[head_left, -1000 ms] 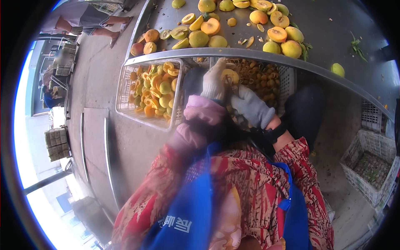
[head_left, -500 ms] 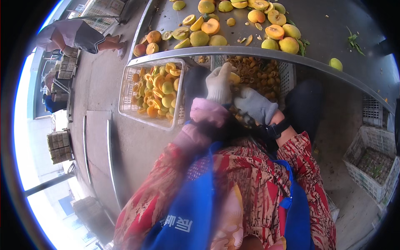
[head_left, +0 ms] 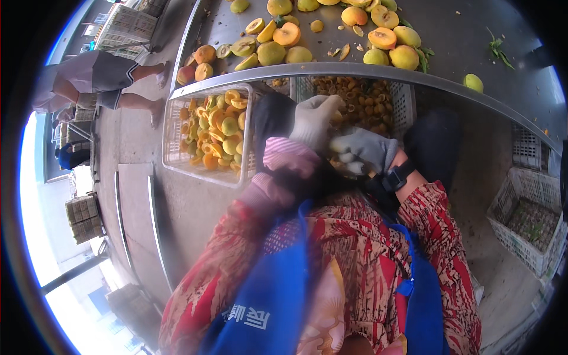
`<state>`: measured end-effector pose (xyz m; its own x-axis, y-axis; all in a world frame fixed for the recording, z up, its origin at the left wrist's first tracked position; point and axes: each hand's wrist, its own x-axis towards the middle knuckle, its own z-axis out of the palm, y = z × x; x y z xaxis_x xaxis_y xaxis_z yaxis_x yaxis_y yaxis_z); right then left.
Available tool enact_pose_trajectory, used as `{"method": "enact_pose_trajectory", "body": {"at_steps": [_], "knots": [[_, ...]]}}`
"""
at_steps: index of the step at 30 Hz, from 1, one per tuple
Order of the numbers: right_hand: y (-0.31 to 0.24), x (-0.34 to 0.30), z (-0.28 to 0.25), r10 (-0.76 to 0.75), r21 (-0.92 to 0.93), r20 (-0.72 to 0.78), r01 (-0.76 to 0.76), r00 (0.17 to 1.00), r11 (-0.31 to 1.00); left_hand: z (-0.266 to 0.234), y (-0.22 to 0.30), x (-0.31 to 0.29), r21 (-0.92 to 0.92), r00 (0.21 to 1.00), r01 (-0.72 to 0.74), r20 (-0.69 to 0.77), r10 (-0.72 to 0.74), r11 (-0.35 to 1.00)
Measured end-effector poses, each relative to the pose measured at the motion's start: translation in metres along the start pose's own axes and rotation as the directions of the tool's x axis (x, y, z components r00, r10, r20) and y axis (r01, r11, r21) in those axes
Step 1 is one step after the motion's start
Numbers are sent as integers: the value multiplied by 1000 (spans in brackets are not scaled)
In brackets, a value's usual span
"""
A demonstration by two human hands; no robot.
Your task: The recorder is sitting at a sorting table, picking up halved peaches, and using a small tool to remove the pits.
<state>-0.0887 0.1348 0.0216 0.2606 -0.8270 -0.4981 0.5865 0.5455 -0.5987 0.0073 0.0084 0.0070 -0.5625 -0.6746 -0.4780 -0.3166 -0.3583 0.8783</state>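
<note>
My left hand (head_left: 312, 120), in a white knit glove, is closed above a crate of fruit stones, its fingertips curled to the right. Anything in its grip is hidden. Just right of it and nearer my body, my right hand (head_left: 365, 151), in a grey glove, has its fingers curled in; what they hold cannot be made out. Beneath both hands is the crate (head_left: 403, 106) full of brown pits (head_left: 367, 103). Left of my left hand, a white basket (head_left: 204, 171) holds yellow-orange halved fruit, apparently peaches (head_left: 222, 127).
A metal table (head_left: 449, 35) spans the top, with whole and cut peaches (head_left: 287, 35) and leafy sprigs (head_left: 499, 50) on it. At the right, a white crate (head_left: 520, 234) stands on the floor. A person (head_left: 97, 77) is at the upper left, near stacked crates (head_left: 127, 26).
A yellow fruit piece seen by my left fingertips no longer shows. My right hand has turned, showing its curled fingers. The person at the upper left has shifted, and the view has moved slightly.
</note>
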Motion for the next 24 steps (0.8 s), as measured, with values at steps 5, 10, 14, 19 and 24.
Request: {"method": "enact_pose_trajectory", "body": {"at_steps": [5,10,14,19,24], "knots": [[10,9,-9,-23,244,167,-19,986,970,-4,9,8,-224,988,128,114,-104,966],[16,15,-15,-109,437,350,-60,931,897,1,8,10,-578,913,381,357,-197,721],[14,-3,-6,-264,419,301,121,916,900,-1,12,12,-610,965,93,250,79,787],[9,-1,-11,-167,-93,92,175,982,980,-57,46,4,-256,932,-345,-205,298,903],[28,23,-15,-423,-749,-502,-134,755,649,-147,75,-18,875,435,20,-443,784,484]]}}
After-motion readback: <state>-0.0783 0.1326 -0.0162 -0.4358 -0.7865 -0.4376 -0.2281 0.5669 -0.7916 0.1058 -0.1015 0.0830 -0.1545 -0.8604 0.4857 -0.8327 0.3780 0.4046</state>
